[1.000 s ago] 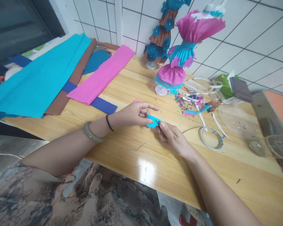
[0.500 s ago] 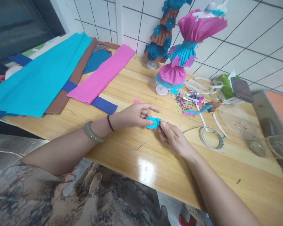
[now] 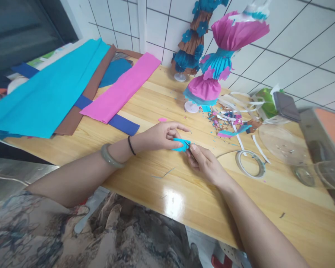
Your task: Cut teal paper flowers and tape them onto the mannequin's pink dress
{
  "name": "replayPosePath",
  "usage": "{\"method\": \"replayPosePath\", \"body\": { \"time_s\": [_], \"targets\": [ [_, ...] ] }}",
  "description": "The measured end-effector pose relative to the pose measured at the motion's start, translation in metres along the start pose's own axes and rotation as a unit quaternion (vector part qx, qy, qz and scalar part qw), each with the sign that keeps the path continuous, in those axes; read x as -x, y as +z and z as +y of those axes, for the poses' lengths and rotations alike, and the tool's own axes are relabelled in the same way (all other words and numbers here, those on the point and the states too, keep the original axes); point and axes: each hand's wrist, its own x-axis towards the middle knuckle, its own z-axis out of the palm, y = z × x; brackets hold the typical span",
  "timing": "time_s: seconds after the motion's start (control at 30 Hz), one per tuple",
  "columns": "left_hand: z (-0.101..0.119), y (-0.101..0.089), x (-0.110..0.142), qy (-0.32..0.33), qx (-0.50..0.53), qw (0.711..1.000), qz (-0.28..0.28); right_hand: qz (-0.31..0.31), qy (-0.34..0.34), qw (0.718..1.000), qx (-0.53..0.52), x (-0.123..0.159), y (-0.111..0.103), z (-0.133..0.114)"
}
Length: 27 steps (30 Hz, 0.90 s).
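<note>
White wall tiles (image 3: pixel 162 29) with dark joints stood behind a pale wooden table (image 3: pixel 206 214), whose glossy top caught a bright reflection close to the near edge. Midway along that near side, a little in from the edge, a small piece of bright blue paper (image 3: pixel 180 145) was held up between two hands. The left hand (image 3: pixel 166 137) had it pinched under the thumb, the index finger stretched out straight above and the other fingers curled in; a pale bangle (image 3: pixel 111 158) and a black band (image 3: pixel 131 146) circled that arm. The right hand (image 3: pixel 205 160) was closed around a small dark tool, its thumb pressed down near the paper's right end; most of the tool was hidden, so its kind could not be told for certain.

Toward the left end lay a large turquoise sheet (image 3: pixel 56 85) over brown paper (image 3: pixel 69 123), with a folded pink length (image 3: pixel 123 87) across a dark blue strip (image 3: pixel 125 125). By the far edge stood a pink and turquoise paper dress (image 3: pixel 222 61), a brown and teal one (image 3: pixel 194 41) behind it. Coloured scraps (image 3: pixel 226 117) were heaped beside the nearer dress, and a ring of tape (image 3: pixel 254 175) lay toward the right end.
</note>
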Motion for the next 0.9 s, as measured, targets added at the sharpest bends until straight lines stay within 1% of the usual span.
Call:
{"method": "replayPosePath", "body": {
  "time_s": [0.2,0.4,0.63,0.9],
  "targets": [
    [0.0014,0.0019,-0.0002,0.011,-0.029,0.999,-0.008,0.000,0.001,1.000,0.003,-0.0006,-0.0007,-0.0003],
    [0.0011,0.0015,-0.0005,0.014,-0.033,0.999,-0.006,0.004,-0.003,1.000,0.007,0.0005,-0.0004,-0.0007],
    [0.0017,0.0026,-0.0001,-0.002,-0.014,1.000,-0.015,0.015,-0.001,1.000,0.013,0.0006,0.0000,-0.0040],
    [0.0042,0.0039,0.0008,-0.012,0.009,1.000,-0.020,0.012,-0.008,1.000,0.025,0.0007,-0.0006,-0.0012]
  ]
}}
